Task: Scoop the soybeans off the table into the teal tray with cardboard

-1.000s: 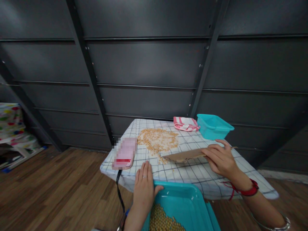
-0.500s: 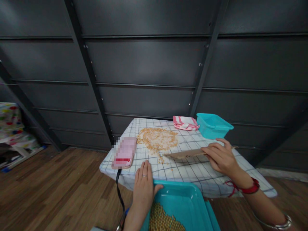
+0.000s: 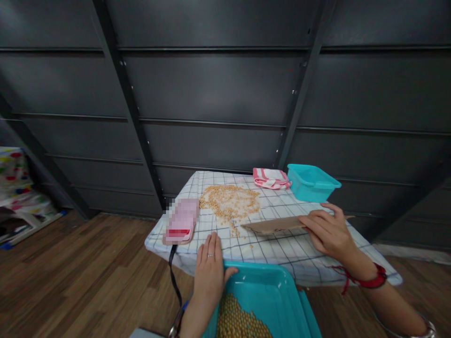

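A flat piece of brown cardboard (image 3: 271, 226) is pinched in my right hand (image 3: 326, 231), held low over the checked tablecloth with its pointed end toward the loose beans. My left hand (image 3: 209, 267) lies with fingers stretched out at the table's front edge, its thumb resting on the rim of a turquoise tray (image 3: 271, 270). Inside that tray, a heap of yellowish soybeans (image 3: 239, 321) fills the near left part. More pale yellow soybeans (image 3: 220, 192) are spread across the cloth, around a patch of whitish grains (image 3: 234, 199).
A pink phone (image 3: 183, 216), partly pixelated, lies at the table's left with a black strap hanging off the edge. At the back right are a folded pink-and-white towel (image 3: 271, 178) and a turquoise basket (image 3: 312, 185). Dark panels (image 3: 211, 84) stand behind the table.
My right hand and the cardboard have shifted very slightly to the right. The left hand stays in place on the table edge and tray rim. The view has tilted a touch.
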Demonstrator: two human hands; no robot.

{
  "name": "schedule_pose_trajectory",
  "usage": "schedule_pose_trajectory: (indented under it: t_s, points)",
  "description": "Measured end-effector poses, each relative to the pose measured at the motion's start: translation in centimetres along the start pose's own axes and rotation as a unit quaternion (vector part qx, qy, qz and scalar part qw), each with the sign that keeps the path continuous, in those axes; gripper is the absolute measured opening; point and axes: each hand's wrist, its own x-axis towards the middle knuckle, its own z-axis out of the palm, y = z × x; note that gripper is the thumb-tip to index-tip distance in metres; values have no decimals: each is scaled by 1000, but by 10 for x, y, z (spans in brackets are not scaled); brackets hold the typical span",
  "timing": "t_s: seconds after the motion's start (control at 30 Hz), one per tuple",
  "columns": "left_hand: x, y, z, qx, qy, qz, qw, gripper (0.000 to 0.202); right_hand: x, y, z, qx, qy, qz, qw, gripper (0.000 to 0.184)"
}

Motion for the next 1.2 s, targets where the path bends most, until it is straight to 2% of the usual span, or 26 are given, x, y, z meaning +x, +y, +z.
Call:
schedule_pose_trajectory:
  t_s: [0.27, 0.5, 0.73, 1.07, 1.2]
  points:
    - [-3, 0, 4, 8, 11, 7, 1000, 74, 5, -6, 8, 10, 1, -9, 1000, 24]
    - [-3, 0, 3, 17, 7, 8, 1000, 74, 0, 11, 0, -67, 20, 5, 998, 17]
    - [-3, 1, 4, 16, 16, 13, 1000, 75, -14, 26, -6, -132, -33, 2, 991, 15]
    - [-5, 3, 7, 9, -1, 13, 1000, 78, -12, 4, -17, -45, -24, 10, 999, 18]
    - [-5, 4, 7, 18, 15, 13, 1000, 75, -9, -2, -17, -38, -24, 24, 999, 19]
